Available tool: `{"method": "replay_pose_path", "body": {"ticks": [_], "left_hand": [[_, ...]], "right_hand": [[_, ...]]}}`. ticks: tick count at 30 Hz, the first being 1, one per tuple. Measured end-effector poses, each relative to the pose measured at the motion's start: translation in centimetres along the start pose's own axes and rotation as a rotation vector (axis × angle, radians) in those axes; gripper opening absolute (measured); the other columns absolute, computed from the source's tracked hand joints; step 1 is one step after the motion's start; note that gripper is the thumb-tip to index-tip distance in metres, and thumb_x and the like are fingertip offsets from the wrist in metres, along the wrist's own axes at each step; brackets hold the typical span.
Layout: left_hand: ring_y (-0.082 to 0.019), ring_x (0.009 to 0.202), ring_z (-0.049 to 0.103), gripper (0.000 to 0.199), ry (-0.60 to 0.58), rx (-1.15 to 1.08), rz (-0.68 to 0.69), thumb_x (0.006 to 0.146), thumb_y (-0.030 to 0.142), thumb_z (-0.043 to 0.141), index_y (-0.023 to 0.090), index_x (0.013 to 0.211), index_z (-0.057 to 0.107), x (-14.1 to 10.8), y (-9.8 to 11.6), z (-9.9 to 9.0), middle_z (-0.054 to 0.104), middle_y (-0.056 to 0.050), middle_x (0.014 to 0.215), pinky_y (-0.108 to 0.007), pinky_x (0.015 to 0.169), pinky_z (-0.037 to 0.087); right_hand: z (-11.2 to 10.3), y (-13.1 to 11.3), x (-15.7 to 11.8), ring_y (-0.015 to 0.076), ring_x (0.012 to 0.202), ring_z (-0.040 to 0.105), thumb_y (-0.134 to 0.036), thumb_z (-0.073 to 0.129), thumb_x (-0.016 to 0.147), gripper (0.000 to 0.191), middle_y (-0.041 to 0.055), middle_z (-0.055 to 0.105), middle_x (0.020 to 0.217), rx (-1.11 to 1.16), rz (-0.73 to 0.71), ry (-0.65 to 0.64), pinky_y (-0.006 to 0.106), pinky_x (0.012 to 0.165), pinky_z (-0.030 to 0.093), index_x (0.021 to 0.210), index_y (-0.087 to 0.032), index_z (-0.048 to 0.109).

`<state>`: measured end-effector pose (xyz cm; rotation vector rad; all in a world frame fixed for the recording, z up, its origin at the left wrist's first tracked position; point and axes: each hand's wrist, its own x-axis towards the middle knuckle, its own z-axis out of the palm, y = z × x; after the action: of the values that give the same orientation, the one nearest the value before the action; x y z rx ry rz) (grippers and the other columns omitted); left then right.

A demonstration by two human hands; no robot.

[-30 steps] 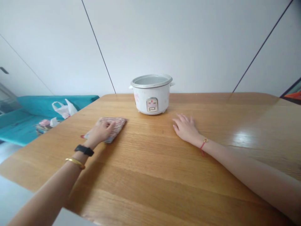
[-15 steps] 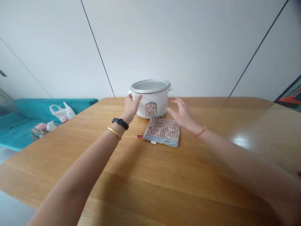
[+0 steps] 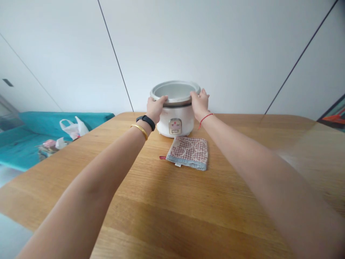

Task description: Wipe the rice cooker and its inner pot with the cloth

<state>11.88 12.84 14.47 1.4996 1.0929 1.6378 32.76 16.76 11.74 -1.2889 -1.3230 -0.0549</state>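
Note:
A white rice cooker [image 3: 164,124] stands at the far side of the table, its front panel facing me. Its silvery inner pot [image 3: 176,103] is partly raised, the rim showing above the cooker body. My left hand [image 3: 156,108] grips the pot's rim on the left, thumb over the edge. On the right side of the rim my right hand [image 3: 199,102] is closed in the same way. Fingers under the rim are partly hidden. Just in front of the cooker lies a folded brown-and-white patterned cloth [image 3: 188,151] with a light blue border.
The wooden table [image 3: 151,198] reaches back to a white wall [image 3: 215,43] with dark seams. Left of it is a teal sofa [image 3: 35,122] with a white plastic bag [image 3: 74,128] on it. An orange and dark object [image 3: 335,117] is at the right edge.
Both hands have moved from beside the rice cooker onto the inner pot's rim and closed on it. The pot has risen a little out of the cooker. The cloth stays put.

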Motion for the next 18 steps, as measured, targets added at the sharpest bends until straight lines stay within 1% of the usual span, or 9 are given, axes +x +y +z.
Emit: {"method": "replay_pose_path", "body": {"ticks": [2, 4, 6, 7, 10, 12, 14, 16, 18], "left_hand": [[-0.027, 0.128, 0.061, 0.051, -0.033, -0.030, 0.156, 0.084, 0.035, 0.079, 0.020, 0.130, 0.061, -0.6, 1.9, -0.6, 0.069, -0.012, 0.133, -0.042, 0.110, 0.046], [-0.025, 0.135, 0.056, 0.054, -0.047, -0.075, 0.348, 0.086, 0.034, 0.079, 0.023, 0.135, 0.059, -1.3, 3.6, -1.5, 0.065, -0.009, 0.141, -0.040, 0.115, 0.042], [-0.024, 0.139, 0.053, 0.053, -0.029, -0.131, 0.471, 0.087, 0.037, 0.078, 0.027, 0.135, 0.059, -2.1, 4.7, -2.7, 0.064, -0.007, 0.142, -0.038, 0.117, 0.041], [-0.024, 0.139, 0.054, 0.050, -0.012, -0.162, 0.480, 0.087, 0.039, 0.077, 0.028, 0.133, 0.060, -2.6, 5.1, -3.4, 0.065, -0.006, 0.139, -0.038, 0.116, 0.043], [-0.026, 0.127, 0.062, 0.040, 0.077, -0.258, 0.344, 0.086, 0.041, 0.073, 0.027, 0.123, 0.066, -4.8, 5.6, -6.3, 0.071, -0.007, 0.123, -0.038, 0.108, 0.051], [-0.025, 0.117, 0.066, 0.032, 0.194, -0.322, 0.262, 0.080, 0.034, 0.074, 0.026, 0.110, 0.069, -7.3, 5.9, -8.8, 0.073, -0.004, 0.110, -0.038, 0.102, 0.054], [-0.025, 0.107, 0.067, 0.027, 0.321, -0.363, 0.249, 0.069, 0.025, 0.074, 0.026, 0.096, 0.069, -10.4, 6.2, -11.5, 0.072, -0.001, 0.095, -0.036, 0.096, 0.056], [-0.024, 0.097, 0.066, 0.028, 0.367, -0.324, 0.192, 0.059, 0.019, 0.076, 0.026, 0.085, 0.067, -13.7, 6.4, -13.7, 0.069, 0.002, 0.085, -0.033, 0.086, 0.057], [-0.020, 0.085, 0.063, 0.030, 0.415, -0.319, 0.150, 0.055, 0.017, 0.075, 0.024, 0.083, 0.067, -16.5, 6.2, -15.3, 0.067, 0.003, 0.081, -0.029, 0.074, 0.054]], "right_hand": [[-1.7, -2.1, 0.5, 0.0390, 0.153, 0.021, -0.047, 0.036, 0.105, 0.054, 0.0187, 0.033, 0.158, 0.019, -0.006, 0.049, 0.073, 0.116, 0.023, 0.143, -0.013, 0.054], [-3.6, -4.8, 0.0, 0.0328, 0.151, 0.028, -0.043, 0.037, 0.106, 0.051, 0.0141, 0.038, 0.156, 0.054, -0.090, 0.043, 0.061, 0.121, 0.028, 0.147, -0.018, 0.054], [-5.3, -7.5, -1.7, 0.0291, 0.147, 0.037, -0.040, 0.037, 0.106, 0.050, 0.0115, 0.044, 0.153, 0.087, -0.166, 0.007, 0.054, 0.122, 0.033, 0.150, -0.021, 0.052], [-5.9, -8.6, -3.0, 0.0280, 0.145, 0.040, -0.040, 0.038, 0.106, 0.051, 0.0106, 0.046, 0.152, 0.100, -0.183, -0.014, 0.051, 0.121, 0.036, 0.152, -0.022, 0.051], [-7.0, -10.6, -7.8, 0.0256, 0.142, 0.045, -0.044, 0.040, 0.107, 0.053, 0.0092, 0.050, 0.151, 0.172, -0.179, -0.093, 0.046, 0.119, 0.041, 0.154, -0.023, 0.050], [-7.3, -10.2, -11.1, 0.0252, 0.140, 0.048, -0.050, 0.036, 0.108, 0.054, 0.0098, 0.054, 0.149, 0.267, -0.147, -0.191, 0.044, 0.117, 0.044, 0.149, -0.021, 0.056], [-7.3, -8.7, -14.0, 0.0261, 0.135, 0.054, -0.056, 0.022, 0.111, 0.063, 0.0122, 0.061, 0.142, 0.300, -0.031, -0.344, 0.044, 0.112, 0.048, 0.141, -0.019, 0.064], [-7.2, -7.0, -16.4, 0.0304, 0.129, 0.060, -0.064, 0.028, 0.109, 0.066, 0.0152, 0.067, 0.131, 0.111, 0.118, -0.521, 0.048, 0.108, 0.049, 0.131, -0.018, 0.071], [-7.0, -5.6, -18.5, 0.0391, 0.133, 0.055, -0.075, 0.051, 0.098, 0.067, 0.0174, 0.065, 0.135, -0.247, 0.198, -0.671, 0.059, 0.108, 0.044, 0.132, -0.021, 0.071]]}}
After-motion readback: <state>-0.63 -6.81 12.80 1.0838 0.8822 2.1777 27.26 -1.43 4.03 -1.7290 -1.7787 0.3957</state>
